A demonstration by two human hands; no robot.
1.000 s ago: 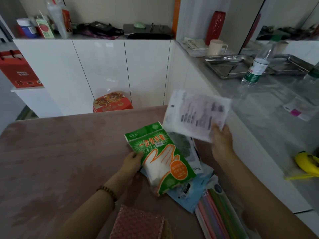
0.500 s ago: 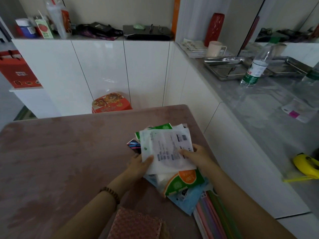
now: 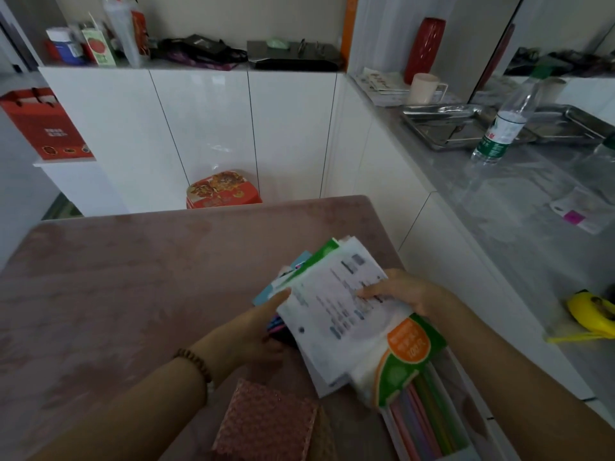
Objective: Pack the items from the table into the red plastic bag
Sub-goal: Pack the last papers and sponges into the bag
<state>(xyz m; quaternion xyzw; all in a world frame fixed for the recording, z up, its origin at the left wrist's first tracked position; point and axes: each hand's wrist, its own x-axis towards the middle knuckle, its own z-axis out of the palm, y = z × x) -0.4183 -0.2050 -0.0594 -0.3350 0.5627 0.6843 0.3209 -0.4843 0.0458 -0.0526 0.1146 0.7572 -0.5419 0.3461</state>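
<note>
Over the bench, rightward, our left grip and right grip clasp a stack of packets, white printed one atop green-orange. At the bench's near corner, a clear box holds coloured straws.

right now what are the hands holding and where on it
A stack of flat packets, a white printed packet on top. Left hand holds its left edge; right hand pinches its right edge.

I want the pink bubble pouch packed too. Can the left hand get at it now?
Probably, once freed: the left hand grips the packet stack with the right hand, but the pink bubble pouch lies uncovered near its wrist, nothing between.
</note>
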